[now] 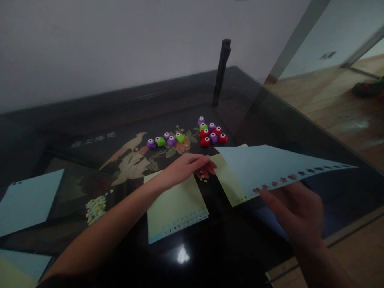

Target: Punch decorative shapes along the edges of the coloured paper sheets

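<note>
My right hand (pixel 297 212) pinches the lower edge of a light blue sheet of paper (pixel 255 160), lifting it at a tilt. A row of punched shapes, stars and hearts among them, runs along that edge. Beneath its left part lies a pale yellow-green sheet (pixel 229 186). My left hand (pixel 196 164) hovers with loosely bent, parted fingers over a few small paper cutouts (pixel 203 177), between the lifted sheet and another yellow-green sheet (pixel 175 200). That second sheet rests on blue paper, with rows of punched holes along its near edge.
Purple, green and red one-eyed craft punches (pixel 213 132) stand in two groups farther back. A heap of paper cutouts (pixel 96 208) and a blue sheet (pixel 30 200) lie left on the glossy black table (pixel 126 264). A dark upright post (pixel 221 74) rises at the back.
</note>
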Demonstrator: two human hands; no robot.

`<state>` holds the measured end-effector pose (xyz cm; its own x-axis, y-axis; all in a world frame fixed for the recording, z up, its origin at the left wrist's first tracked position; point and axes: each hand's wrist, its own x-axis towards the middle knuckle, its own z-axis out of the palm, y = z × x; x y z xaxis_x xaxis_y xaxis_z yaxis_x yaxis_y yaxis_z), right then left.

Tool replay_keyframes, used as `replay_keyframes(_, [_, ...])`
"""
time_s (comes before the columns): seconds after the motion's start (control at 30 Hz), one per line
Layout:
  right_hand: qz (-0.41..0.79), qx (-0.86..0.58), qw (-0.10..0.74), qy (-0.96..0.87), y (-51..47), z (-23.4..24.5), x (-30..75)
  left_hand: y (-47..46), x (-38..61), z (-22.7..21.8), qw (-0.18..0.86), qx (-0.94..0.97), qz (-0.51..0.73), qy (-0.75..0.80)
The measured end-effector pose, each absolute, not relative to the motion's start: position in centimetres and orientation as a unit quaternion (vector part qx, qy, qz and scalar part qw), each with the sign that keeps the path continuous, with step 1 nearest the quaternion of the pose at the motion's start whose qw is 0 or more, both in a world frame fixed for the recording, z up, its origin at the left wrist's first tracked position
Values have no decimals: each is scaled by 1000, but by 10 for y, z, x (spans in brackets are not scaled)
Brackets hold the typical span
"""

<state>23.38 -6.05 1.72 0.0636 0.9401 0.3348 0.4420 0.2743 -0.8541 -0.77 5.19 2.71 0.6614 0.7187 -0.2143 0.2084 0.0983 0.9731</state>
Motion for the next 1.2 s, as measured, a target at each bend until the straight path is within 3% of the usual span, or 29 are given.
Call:
replay_keyframes(0.1, [176,-483,441,-736,-59,34,217,48,3,25,778,455,255,351])
replay_keyframes(0.23, [190,-452,409,-770,-58,41,206,48,8,23,765,368,343,402])
replay_keyframes(0.33, [290,-485,419,-710,-59,28,215,51,3,24,733,403,368,405])
replay_keyframes(0.47, [470,-485,519,-524,-57,11,236,56,-5,23,660,497,374,421])
replay_keyframes(0.57, [507,-548,522,-412,-51,13,245,58,-5,20,606,554,364,440])
replay_keyframes(0.77, [458,-625,521,-358,-39,22,258,67,11,17,561,630,323,429])
replay_keyframes(1.0, [400,-667,475,-412,-38,19,275,81,26,18,295,813,262,429])
replay_keyframes(1.2, [355,-709,397,-462,-45,8,282,78,34,9,236,846,196,435])
